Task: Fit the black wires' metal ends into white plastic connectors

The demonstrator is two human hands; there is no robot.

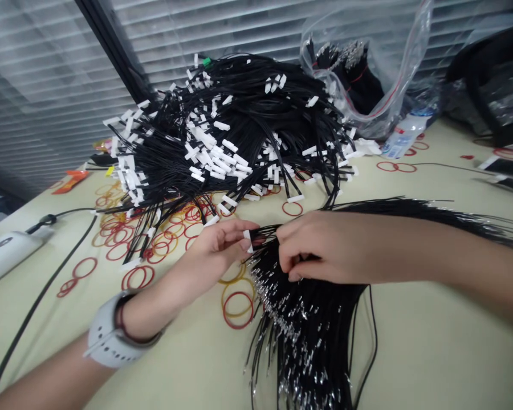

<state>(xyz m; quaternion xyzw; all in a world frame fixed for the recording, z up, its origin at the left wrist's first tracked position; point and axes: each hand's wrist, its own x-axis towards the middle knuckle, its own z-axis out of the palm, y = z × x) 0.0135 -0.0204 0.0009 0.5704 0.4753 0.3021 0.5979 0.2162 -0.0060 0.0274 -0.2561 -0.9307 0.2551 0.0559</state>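
My left hand (220, 247) pinches a small white connector (248, 241) at its fingertips, with thin black wires running from it. My right hand (320, 247) lies to its right, its fingers closed among a dense bundle of black wires (303, 336). That bundle fans toward me across the table, ending in many bare metal crimp terminals. Beyond both hands rises a large tangled pile of black wires with white connectors (226, 136). Its nearest strands reach just above my left fingers.
Red and yellow rubber bands (154, 239) lie scattered on the cream table (431, 347). A white power strip (6, 256) with a black cable sits at left. Behind the pile are a clear plastic bag of wires (354, 71), a water bottle (406, 135) and window blinds (47, 74).
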